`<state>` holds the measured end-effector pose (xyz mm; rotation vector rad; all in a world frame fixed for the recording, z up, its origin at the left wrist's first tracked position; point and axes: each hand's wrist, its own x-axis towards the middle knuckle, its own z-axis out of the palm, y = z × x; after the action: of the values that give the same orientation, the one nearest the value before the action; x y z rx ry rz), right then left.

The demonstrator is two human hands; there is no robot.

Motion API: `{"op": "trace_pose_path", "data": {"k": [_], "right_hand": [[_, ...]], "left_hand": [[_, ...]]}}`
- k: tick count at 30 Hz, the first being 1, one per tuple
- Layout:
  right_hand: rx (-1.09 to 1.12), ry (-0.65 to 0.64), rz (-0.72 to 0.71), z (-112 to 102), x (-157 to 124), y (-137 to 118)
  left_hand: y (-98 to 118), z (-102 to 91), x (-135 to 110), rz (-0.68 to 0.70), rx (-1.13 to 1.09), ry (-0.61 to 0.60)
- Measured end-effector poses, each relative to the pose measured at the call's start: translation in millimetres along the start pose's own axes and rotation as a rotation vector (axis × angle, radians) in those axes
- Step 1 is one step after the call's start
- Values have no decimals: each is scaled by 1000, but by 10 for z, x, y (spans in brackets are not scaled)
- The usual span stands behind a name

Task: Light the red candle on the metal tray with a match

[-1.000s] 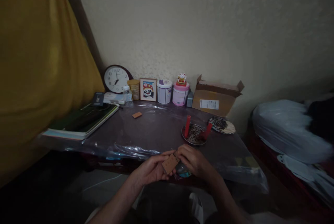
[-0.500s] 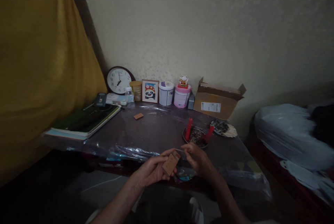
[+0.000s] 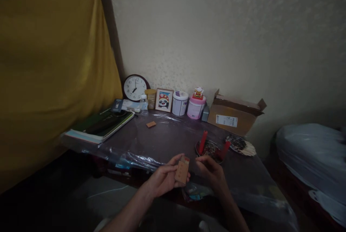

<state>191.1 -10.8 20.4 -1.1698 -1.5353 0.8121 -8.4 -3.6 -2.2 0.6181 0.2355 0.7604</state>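
Note:
In my left hand (image 3: pixel 164 176) lies a brown cardboard matchbox (image 3: pixel 182 171), tilted, its tray slid partly out so that several red-headed matches (image 3: pixel 186 161) show at the top. My right hand (image 3: pixel 212 172) is closed in a pinch just right of the matchbox, apart from it. The matchstick between its fingertips is barely visible in the dim light. Behind this hand, a dark-littered metal dish (image 3: pixel 211 149) holds two red candles: one upright candle (image 3: pixel 203 142) and one leaning candle (image 3: pixel 224 149). No flame shows.
A plate (image 3: pixel 238 145) of burnt and pale matchsticks is at the right. Another matchbox (image 3: pixel 151 124) lies mid-table. Along the wall stand a clock (image 3: pixel 135 87), a picture frame (image 3: pixel 164 100), tins and a cardboard box (image 3: pixel 229 113). Books (image 3: pixel 100 125) lie left on the plastic-covered table.
The view has shifted, so the scene sits further right and lower. My left hand has turned the matchbox more upright. My right hand has drawn slightly away from it.

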Motion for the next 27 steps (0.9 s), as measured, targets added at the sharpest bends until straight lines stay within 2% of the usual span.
{"op": "trace_pose_path", "data": {"k": [4,10,19,27], "right_hand": [[84,32,6,82,0,10],[28,74,-252,255,-29,-52],[-139,9,-435,388,-118,-199],[-233,89,-453,435,-100,-147]], "left_hand": [[5,-14,11,46,-15,10],[30,1,20,137,-71,69],[46,19,53,237,-133,120],[11,71,86,269,-121,119]]}}
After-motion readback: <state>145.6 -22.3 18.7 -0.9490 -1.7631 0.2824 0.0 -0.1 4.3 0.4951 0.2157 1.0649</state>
